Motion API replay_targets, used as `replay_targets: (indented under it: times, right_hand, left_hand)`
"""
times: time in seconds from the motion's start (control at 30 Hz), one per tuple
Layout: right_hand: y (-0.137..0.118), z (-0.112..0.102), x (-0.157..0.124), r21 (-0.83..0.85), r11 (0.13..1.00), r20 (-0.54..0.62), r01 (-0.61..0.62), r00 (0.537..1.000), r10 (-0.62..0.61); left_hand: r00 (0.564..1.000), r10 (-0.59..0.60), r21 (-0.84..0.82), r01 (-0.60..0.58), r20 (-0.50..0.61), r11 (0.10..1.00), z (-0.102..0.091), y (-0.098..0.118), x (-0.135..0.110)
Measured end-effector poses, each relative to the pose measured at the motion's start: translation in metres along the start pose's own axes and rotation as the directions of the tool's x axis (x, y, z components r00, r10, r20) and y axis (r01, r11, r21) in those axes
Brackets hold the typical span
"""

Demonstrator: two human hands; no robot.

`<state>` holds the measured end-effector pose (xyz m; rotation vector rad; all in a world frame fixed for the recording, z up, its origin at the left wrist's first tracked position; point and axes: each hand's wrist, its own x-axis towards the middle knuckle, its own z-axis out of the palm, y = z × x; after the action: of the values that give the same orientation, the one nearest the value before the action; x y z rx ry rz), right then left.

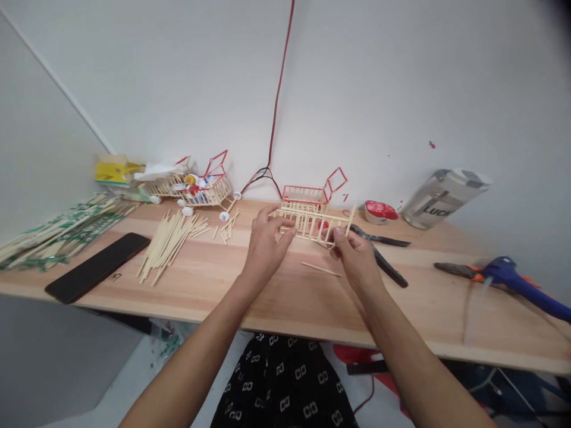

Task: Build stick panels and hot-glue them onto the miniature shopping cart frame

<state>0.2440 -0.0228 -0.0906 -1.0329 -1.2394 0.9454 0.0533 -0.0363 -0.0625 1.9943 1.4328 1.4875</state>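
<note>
Between my two hands is a small frame of pale wooden sticks (307, 224), raised a little above the table and built like a slatted basket. Fingers and thumb of my left hand (270, 233) close around its left end. At the right end, my right hand (352, 249) pinches it near an upright stick. Just behind stands a finished-looking miniature cart (304, 194) of sticks with a red rim and red handle. One loose stick (321, 269) lies on the table below the frame. Pliers with black handles (386, 261) rest beside my right hand, partly hidden by it.
Loose sticks (172, 241) lie left of centre, near a black flat case (98, 267) and green-wrapped chopsticks (66, 229). Two filled stick carts (207, 189) stand at the back left. On the right are a red-paint cup (380, 211), a clear container (439, 199) and a blue glue gun (513, 279).
</note>
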Motion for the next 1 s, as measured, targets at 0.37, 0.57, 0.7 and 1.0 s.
replay_targets:
  times: [0.37, 0.57, 0.7, 1.0]
  right_hand:
    - [0.0018, 0.0, 0.0001, 0.008, 1.0, 0.029, -0.009, 1.0, 0.009]
    - [-0.0006, 0.001, 0.0002, 0.0, 1.0, 0.023, -0.008, 1.0, 0.008]
    - [0.0, 0.0011, 0.0003, 0.005, 1.0, 0.021, -0.009, 1.0, 0.008]
    - [-0.001, 0.0017, -0.0001, 0.007, 1.0, 0.025, -0.009, 1.0, 0.009]
  left_hand:
    - [0.999, -0.009, 0.009, 0.009, 0.032, 1.0, 0.002, 0.0026, 0.0033]
    - [0.999, -0.007, 0.007, 0.006, 0.038, 1.0, 0.0013, 0.002, 0.0051]
    - [0.998, -0.005, 0.024, 0.004, 0.067, 1.0, -0.0002, 0.0027, 0.0064]
    - [0.998, -0.008, 0.009, 0.007, 0.069, 1.0, 0.0003, 0.0012, 0.0057]
